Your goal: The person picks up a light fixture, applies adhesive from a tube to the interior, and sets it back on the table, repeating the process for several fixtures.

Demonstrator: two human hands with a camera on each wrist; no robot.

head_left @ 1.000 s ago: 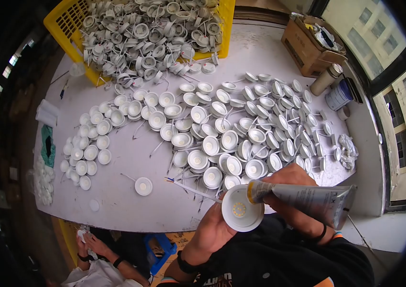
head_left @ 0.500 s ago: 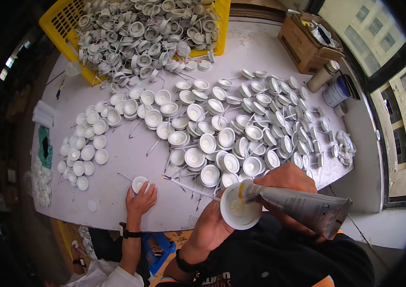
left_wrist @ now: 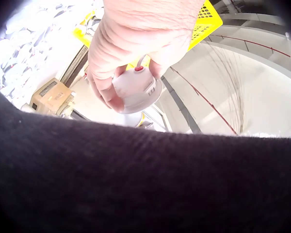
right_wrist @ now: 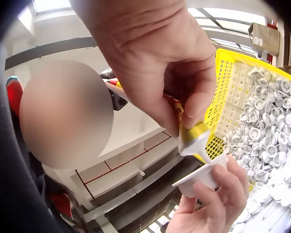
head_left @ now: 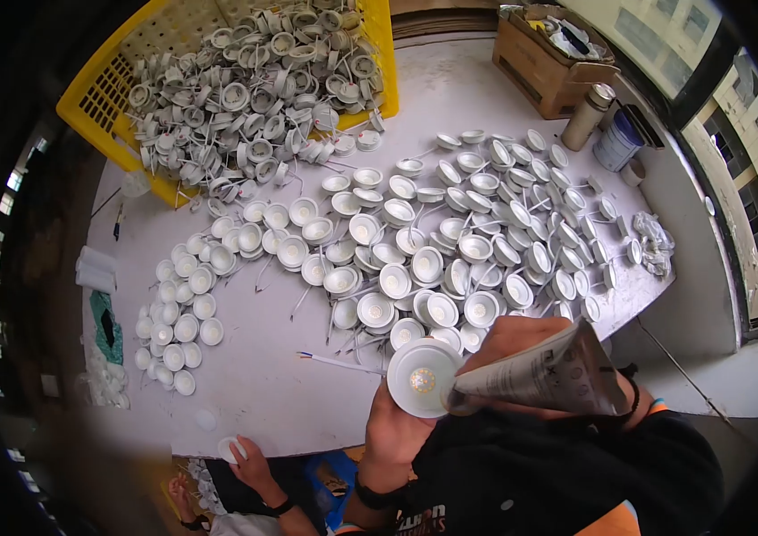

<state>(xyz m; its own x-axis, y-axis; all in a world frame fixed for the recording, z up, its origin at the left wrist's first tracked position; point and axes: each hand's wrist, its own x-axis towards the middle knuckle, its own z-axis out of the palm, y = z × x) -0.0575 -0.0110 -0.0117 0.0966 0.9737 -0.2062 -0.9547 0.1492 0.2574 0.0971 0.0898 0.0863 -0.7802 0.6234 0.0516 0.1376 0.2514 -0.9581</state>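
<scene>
My left hand (head_left: 399, 435) grips a round white lamp housing (head_left: 407, 380) from below, its open face up with small yellow LEDs inside and its cable out to the left. In the left wrist view the fingers of my left hand (left_wrist: 136, 53) curl round the back of the housing (left_wrist: 137, 92). My right hand (head_left: 522, 344) pinches a grey tube (head_left: 548, 375) near its nozzle end. In the right wrist view the tube's white nozzle (right_wrist: 203, 149), under a yellow band, touches or nearly touches the housing's rim (right_wrist: 201, 175); which, I cannot tell.
Many white lamps (head_left: 394, 280) cover the middle and right of the table (head_left: 245, 366). A yellow crate (head_left: 382, 54) full of housings is at the back. A carton (head_left: 548, 76), a flask (head_left: 588, 116) and a bucket (head_left: 618, 143) stand back right. Another person's hand (head_left: 254, 469) holds a white disc.
The housing and tube have shifted slightly left, the nozzle now at the housing's right rim. The other person's hand reached to the table, and the single lamp there is gone. The view has shifted.
</scene>
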